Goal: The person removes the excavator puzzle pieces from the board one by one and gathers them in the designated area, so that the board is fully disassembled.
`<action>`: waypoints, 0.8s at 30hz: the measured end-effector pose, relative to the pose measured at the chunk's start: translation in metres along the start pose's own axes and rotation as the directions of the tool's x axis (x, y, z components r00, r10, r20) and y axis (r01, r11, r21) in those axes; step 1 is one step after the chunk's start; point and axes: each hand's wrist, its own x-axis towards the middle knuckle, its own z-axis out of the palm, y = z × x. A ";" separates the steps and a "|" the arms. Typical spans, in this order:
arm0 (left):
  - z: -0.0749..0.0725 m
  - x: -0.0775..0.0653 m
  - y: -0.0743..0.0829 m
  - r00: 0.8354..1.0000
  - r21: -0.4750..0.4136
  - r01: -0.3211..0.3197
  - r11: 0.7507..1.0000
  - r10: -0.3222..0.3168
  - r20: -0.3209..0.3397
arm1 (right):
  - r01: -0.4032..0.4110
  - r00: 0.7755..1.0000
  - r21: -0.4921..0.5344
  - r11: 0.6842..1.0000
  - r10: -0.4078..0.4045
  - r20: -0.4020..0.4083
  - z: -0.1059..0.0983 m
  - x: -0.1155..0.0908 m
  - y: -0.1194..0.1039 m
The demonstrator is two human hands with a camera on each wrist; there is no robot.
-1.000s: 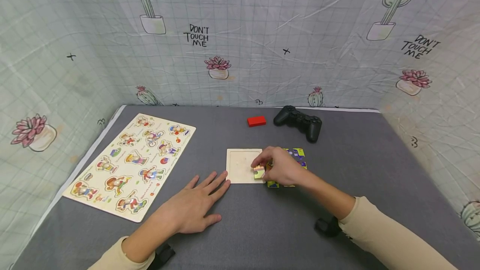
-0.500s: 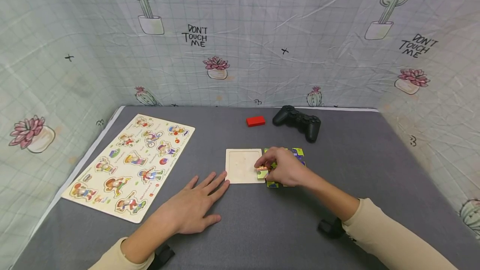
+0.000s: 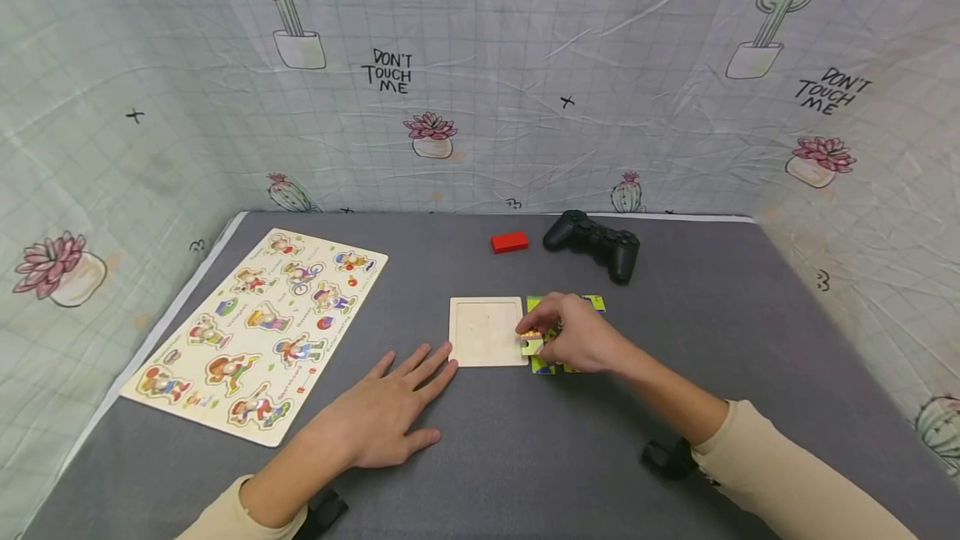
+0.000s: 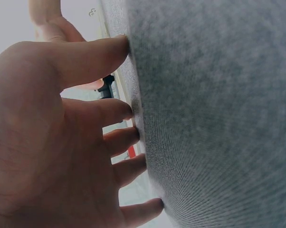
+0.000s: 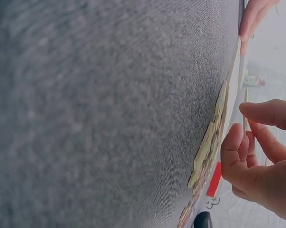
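Note:
In the head view my right hand (image 3: 576, 335) pinches a small puzzle piece (image 3: 532, 347), pale green with an orange-toned picture, over the right edge of a shallow wooden puzzle tray (image 3: 484, 332). The right wrist view shows the thin piece (image 5: 246, 98) on edge between thumb and fingers, raised off the table. Other puzzle pieces (image 3: 594, 302), green, yellow and purple, lie flat to the tray's right, partly hidden under that hand. My left hand (image 3: 392, 413) rests on the table with fingers spread, its fingertips at the tray's lower left edge. Nothing is in its palm (image 4: 52, 142).
A large picture board (image 3: 258, 332) with cartoon figures lies at the left. Behind the tray sit a red block (image 3: 509, 242) and a black game controller (image 3: 592, 245). Printed cloth walls (image 3: 480, 148) enclose the back and sides of the grey table (image 3: 480, 457).
My right hand has moved slightly right with the puzzle piece, from above the tray's right part to its right edge. The left hand has stayed put. The head view has shifted a little.

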 end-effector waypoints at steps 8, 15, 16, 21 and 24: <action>0.000 -0.001 0.000 1.000 -0.001 -0.010 1.000 0.010 -0.011 | 0.012 1.000 0.013 1.000 -0.012 -0.012 -0.006 -0.004 0.005; -0.001 -0.003 0.001 1.000 -0.001 -0.016 1.000 0.016 -0.014 | -0.001 1.000 -0.009 1.000 0.001 -0.030 -0.011 -0.007 0.008; -0.002 -0.003 0.001 1.000 -0.002 -0.016 1.000 0.016 -0.013 | -0.003 1.000 -0.015 1.000 0.002 -0.031 -0.012 -0.008 0.009; -0.001 -0.002 0.001 1.000 0.001 -0.008 1.000 0.008 -0.008 | -0.020 0.999 -0.038 0.999 0.019 -0.031 -0.015 -0.012 0.010; -0.001 -0.001 0.001 1.000 0.004 -0.007 1.000 0.007 -0.007 | -0.036 0.999 -0.043 0.998 0.035 -0.031 -0.018 -0.014 0.011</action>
